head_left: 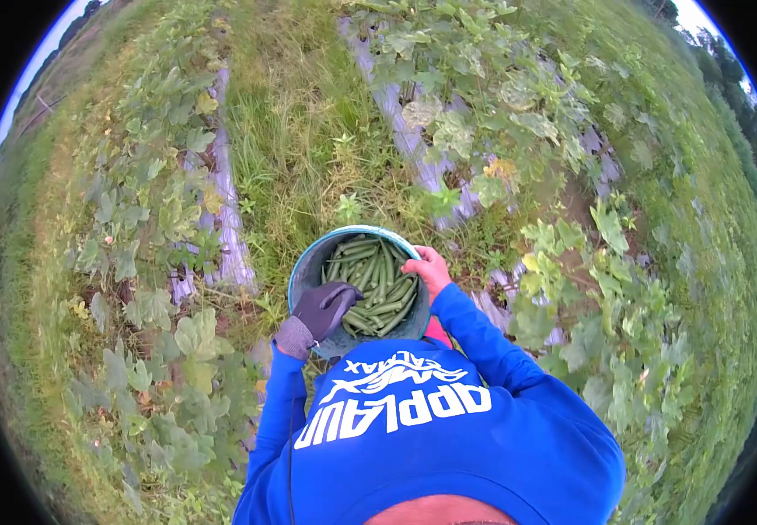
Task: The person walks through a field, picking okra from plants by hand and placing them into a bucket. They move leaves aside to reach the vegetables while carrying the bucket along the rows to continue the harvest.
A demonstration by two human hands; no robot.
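Nearest you, your blue sweatshirt (448,437) fills the lower frame, both sleeves reaching forward to a round bucket (304,271) held in front of your chest. Your left hand (324,308), in a dark glove, is curled over the near rim with its fingers resting on the green pods (374,284) piled inside. Your right hand (428,267), bare, is closed on the far right rim. Beyond the bucket lies a grass strip (300,140) between two rows of leafy vines (501,131) on pale plastic mulch (400,131).

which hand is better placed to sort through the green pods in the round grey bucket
Left, probably. The dark-gloved left hand already rests on the green pods inside the round grey bucket, while the bare right hand grips the far rim.
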